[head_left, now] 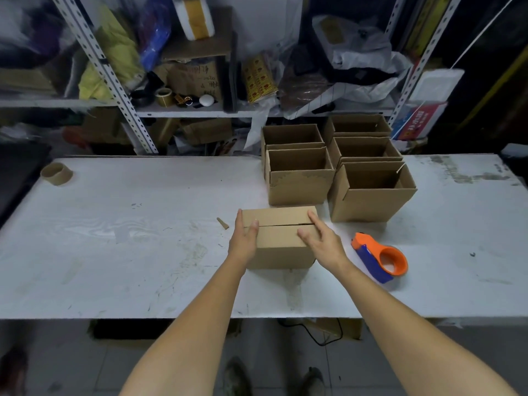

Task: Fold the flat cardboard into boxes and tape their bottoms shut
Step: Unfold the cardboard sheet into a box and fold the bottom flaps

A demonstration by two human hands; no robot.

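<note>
Two bare forearms reach out over the near edge of the white bench (114, 252) to a box (281, 247) standing near the bench's middle with its flaps folded shut, the seam between them running left to right with no tape visible on it. The left hand (244, 238) lies at the box's left end, its fingers (239, 220) straight along that edge and the thumb flat on the top by the seam. The right hand (323, 238) rests on the top's right end, fingers (314, 220) straight and slightly spread across the seam; neither hand is curled round anything. Right of the box, apart from the right hand, lies an orange and blue dispenser (380, 257). A small scrap (223, 223) lies just left of the box. Behind stand five open boxes (368, 204) in two close rows. A bare core (56, 173) sits at the far left corner. Cluttered shelves (200, 111) rise beyond.
</note>
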